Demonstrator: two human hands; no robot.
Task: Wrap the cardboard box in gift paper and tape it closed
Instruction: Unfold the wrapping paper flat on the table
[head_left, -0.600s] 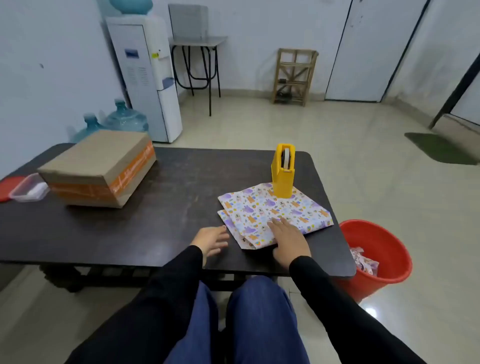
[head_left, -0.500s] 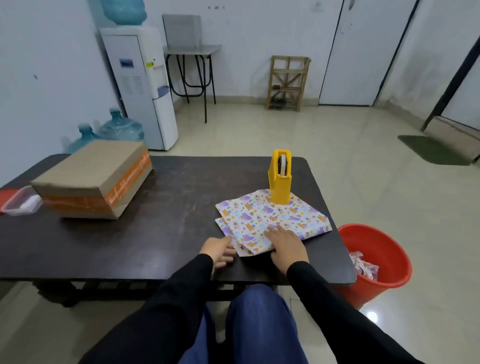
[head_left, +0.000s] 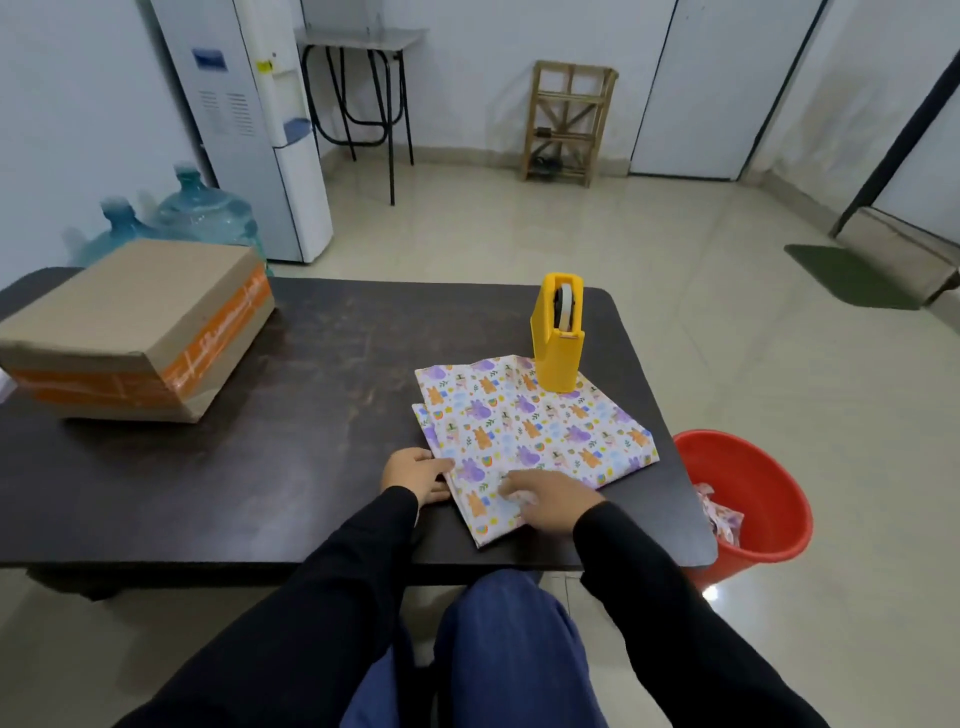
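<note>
Presently folded gift paper (head_left: 524, 415) lies beneath right grip (head_left: 550, 499).

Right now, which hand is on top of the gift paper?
The right hand: it lies on the folded gift paper near its front corner. The left hand is on the table beside the paper, at its left edge.
</note>
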